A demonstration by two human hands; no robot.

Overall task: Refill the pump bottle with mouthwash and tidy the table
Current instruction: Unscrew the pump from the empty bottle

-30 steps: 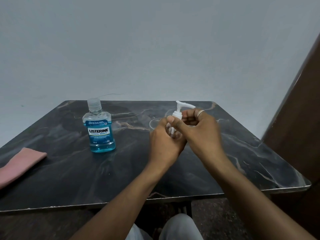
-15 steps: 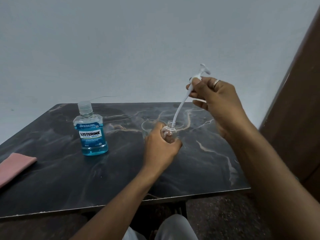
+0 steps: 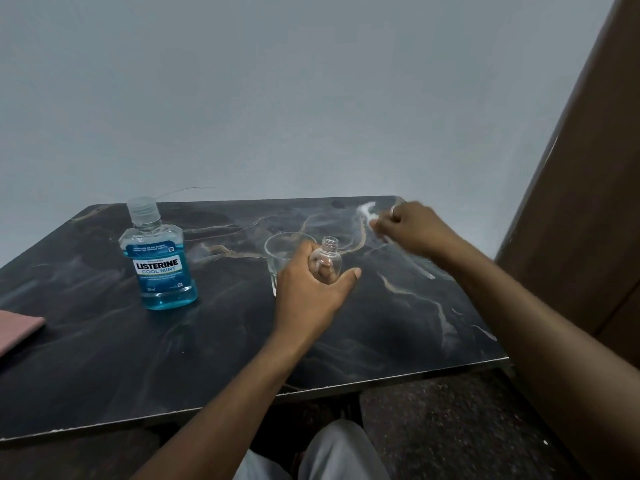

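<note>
Hands first, nearest the camera. Left hand (image 3: 313, 292) is wrapped around the small clear pump bottle (image 3: 325, 259), which stands upright on the dark marble-patterned table (image 3: 398, 327); neck open, no pump fitted, body looks empty. Right hand (image 3: 412, 228), further out toward the right rear corner, is closed on the white pump head (image 3: 367, 211); dip tube (image 3: 417, 265) trails from under the hand down toward the tabletop. That hand and the pump are motion-blurred, so whether the tube tip touches the surface cannot be told.

Just behind the left hand: empty clear glass (image 3: 282, 251), touching or very near the fingers. Further left: mouthwash bottle (image 3: 158, 261), cap on, blue liquid inside, well apart from the pump bottle. Pink cloth (image 3: 19, 329) at the left edge.

Step in hand, as judged: set the pump aside. To do it well:
- lay it flat, clear of the table edge, tube not pointing toward the pouring area;
- keep the left grip on the pump bottle; it is light and would tip easily;
- narrow neck means slow pouring later, cloth ready for drips.
</note>
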